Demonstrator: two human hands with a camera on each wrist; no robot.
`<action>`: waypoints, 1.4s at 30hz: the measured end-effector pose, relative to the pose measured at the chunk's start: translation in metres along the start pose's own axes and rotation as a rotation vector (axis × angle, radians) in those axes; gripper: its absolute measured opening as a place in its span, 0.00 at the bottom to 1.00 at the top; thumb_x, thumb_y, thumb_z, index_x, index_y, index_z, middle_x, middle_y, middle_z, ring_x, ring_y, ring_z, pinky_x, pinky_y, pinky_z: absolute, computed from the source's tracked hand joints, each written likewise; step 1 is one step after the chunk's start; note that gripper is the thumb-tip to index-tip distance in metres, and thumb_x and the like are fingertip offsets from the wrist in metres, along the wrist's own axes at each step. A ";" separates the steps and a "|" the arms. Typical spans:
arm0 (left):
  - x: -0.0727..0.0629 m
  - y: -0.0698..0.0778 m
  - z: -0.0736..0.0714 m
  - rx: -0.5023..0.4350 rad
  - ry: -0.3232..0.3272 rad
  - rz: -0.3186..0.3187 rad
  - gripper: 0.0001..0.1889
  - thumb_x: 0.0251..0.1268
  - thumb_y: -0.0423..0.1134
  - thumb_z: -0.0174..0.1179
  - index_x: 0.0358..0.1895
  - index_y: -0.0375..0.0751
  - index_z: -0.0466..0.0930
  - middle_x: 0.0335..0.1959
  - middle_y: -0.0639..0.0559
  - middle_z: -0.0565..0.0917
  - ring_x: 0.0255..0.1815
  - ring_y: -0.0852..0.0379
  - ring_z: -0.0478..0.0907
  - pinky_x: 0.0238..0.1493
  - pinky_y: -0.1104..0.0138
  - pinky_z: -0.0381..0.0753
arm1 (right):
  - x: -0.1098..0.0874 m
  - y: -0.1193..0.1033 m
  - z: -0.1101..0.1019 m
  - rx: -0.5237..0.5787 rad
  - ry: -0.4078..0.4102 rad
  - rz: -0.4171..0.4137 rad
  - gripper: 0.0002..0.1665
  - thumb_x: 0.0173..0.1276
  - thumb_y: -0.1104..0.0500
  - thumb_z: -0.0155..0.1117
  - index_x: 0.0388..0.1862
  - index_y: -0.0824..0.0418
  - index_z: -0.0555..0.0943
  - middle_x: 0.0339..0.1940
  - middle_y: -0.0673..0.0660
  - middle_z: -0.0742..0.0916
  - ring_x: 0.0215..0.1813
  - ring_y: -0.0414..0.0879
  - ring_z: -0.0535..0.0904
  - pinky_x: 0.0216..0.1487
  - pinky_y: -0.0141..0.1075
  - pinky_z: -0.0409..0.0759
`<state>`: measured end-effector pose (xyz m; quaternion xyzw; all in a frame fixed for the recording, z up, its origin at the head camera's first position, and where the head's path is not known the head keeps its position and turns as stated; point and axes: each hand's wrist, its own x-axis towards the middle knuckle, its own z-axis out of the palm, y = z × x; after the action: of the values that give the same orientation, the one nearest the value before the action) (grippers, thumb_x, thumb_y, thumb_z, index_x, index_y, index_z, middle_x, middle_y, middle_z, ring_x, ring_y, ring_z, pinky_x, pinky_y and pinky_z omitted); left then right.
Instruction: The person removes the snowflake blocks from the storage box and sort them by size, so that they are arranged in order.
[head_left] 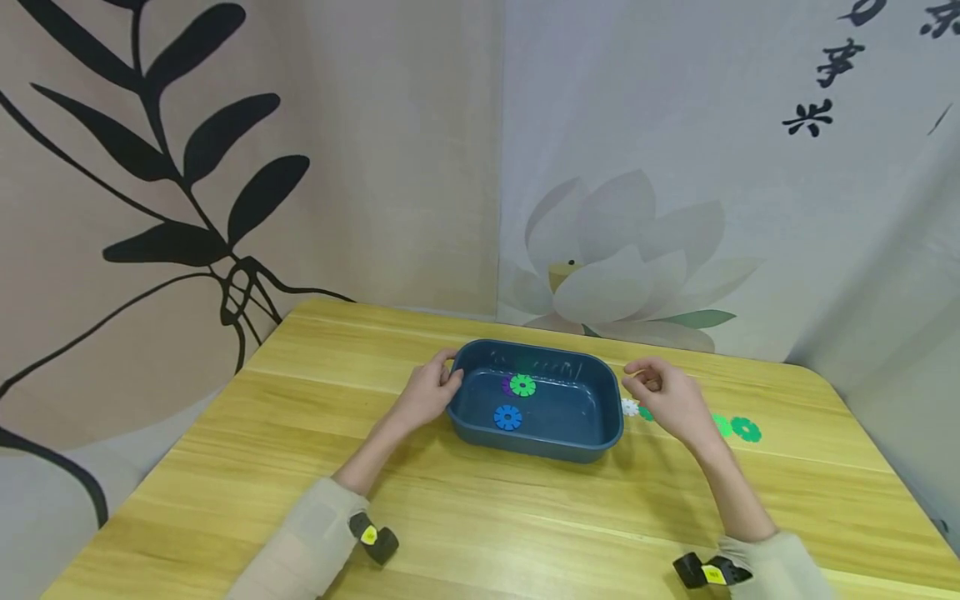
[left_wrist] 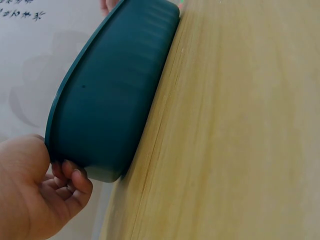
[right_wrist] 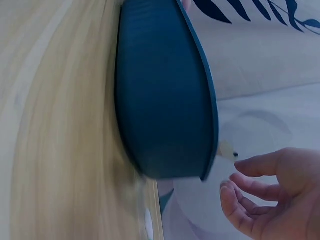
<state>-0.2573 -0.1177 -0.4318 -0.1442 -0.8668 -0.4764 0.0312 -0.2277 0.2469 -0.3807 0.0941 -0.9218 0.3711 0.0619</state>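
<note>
A dark blue rectangular plastic basin (head_left: 536,446) stands on the wooden table. My left hand (head_left: 429,392) grips its left rim, thumb on top and fingers curled beneath the lip, as the left wrist view also shows. Inside lie a light green notched disc (head_left: 522,385), a blue notched disc (head_left: 507,417) and a purple disc (head_left: 507,386) partly covered by the green one. My right hand (head_left: 670,398) hovers just off the right rim. In the right wrist view its fingers (right_wrist: 257,187) are loosely bent, hold nothing and stand apart from the basin.
On the table right of the basin lie a white disc (head_left: 630,407), a green disc (head_left: 647,412) partly behind my hand, a light green disc (head_left: 722,425) and a darker green disc (head_left: 746,429). A printed curtain (head_left: 420,167) hangs behind the table (head_left: 480,517).
</note>
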 end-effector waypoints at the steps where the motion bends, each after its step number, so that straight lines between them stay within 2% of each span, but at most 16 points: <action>1: 0.000 0.000 0.000 0.000 0.000 0.000 0.21 0.77 0.33 0.52 0.68 0.27 0.68 0.15 0.56 0.63 0.14 0.59 0.59 0.20 0.69 0.62 | 0.001 -0.002 0.004 0.007 -0.004 -0.009 0.15 0.75 0.57 0.63 0.53 0.67 0.81 0.35 0.58 0.86 0.34 0.53 0.82 0.31 0.34 0.75; 6: 0.000 -0.001 0.001 -0.002 -0.001 -0.005 0.21 0.77 0.33 0.52 0.68 0.27 0.68 0.15 0.56 0.63 0.14 0.60 0.60 0.20 0.69 0.62 | 0.009 -0.013 0.021 0.035 -0.020 -0.041 0.12 0.74 0.60 0.64 0.50 0.67 0.81 0.35 0.56 0.85 0.33 0.48 0.80 0.31 0.33 0.76; 12: 0.000 0.000 0.001 0.000 0.007 -0.004 0.21 0.77 0.33 0.53 0.68 0.27 0.68 0.15 0.56 0.63 0.14 0.59 0.59 0.20 0.69 0.62 | 0.016 -0.027 0.043 0.036 -0.058 -0.071 0.10 0.73 0.61 0.64 0.48 0.66 0.82 0.36 0.56 0.86 0.37 0.48 0.81 0.38 0.35 0.79; 21: -0.001 0.000 0.000 -0.005 0.002 -0.005 0.21 0.78 0.33 0.52 0.68 0.27 0.68 0.15 0.56 0.62 0.14 0.59 0.59 0.20 0.69 0.61 | 0.026 -0.040 0.079 0.089 -0.174 -0.088 0.11 0.72 0.62 0.66 0.49 0.66 0.82 0.34 0.53 0.85 0.35 0.46 0.78 0.37 0.37 0.76; 29: 0.000 0.000 0.000 0.002 0.002 0.002 0.22 0.77 0.33 0.53 0.68 0.26 0.68 0.14 0.56 0.62 0.14 0.59 0.58 0.20 0.69 0.61 | 0.032 -0.049 0.101 0.103 -0.288 -0.122 0.13 0.69 0.61 0.69 0.50 0.66 0.83 0.34 0.52 0.85 0.33 0.44 0.78 0.36 0.37 0.77; 37: 0.000 0.000 0.000 0.007 0.006 0.005 0.21 0.77 0.32 0.52 0.68 0.26 0.68 0.14 0.56 0.63 0.14 0.60 0.59 0.19 0.70 0.61 | 0.038 -0.056 0.113 0.078 -0.404 -0.128 0.16 0.68 0.63 0.70 0.53 0.67 0.81 0.33 0.55 0.87 0.33 0.43 0.81 0.39 0.40 0.80; 42: 0.000 0.000 0.000 0.003 0.007 -0.002 0.21 0.77 0.32 0.52 0.68 0.26 0.68 0.14 0.56 0.63 0.14 0.60 0.59 0.19 0.70 0.60 | 0.038 -0.059 0.118 -0.013 -0.437 -0.131 0.19 0.65 0.62 0.74 0.52 0.64 0.81 0.30 0.53 0.85 0.31 0.42 0.78 0.42 0.41 0.79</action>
<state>-0.2570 -0.1176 -0.4315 -0.1419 -0.8674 -0.4757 0.0338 -0.2574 0.1180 -0.4185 0.2314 -0.9076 0.3310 -0.1145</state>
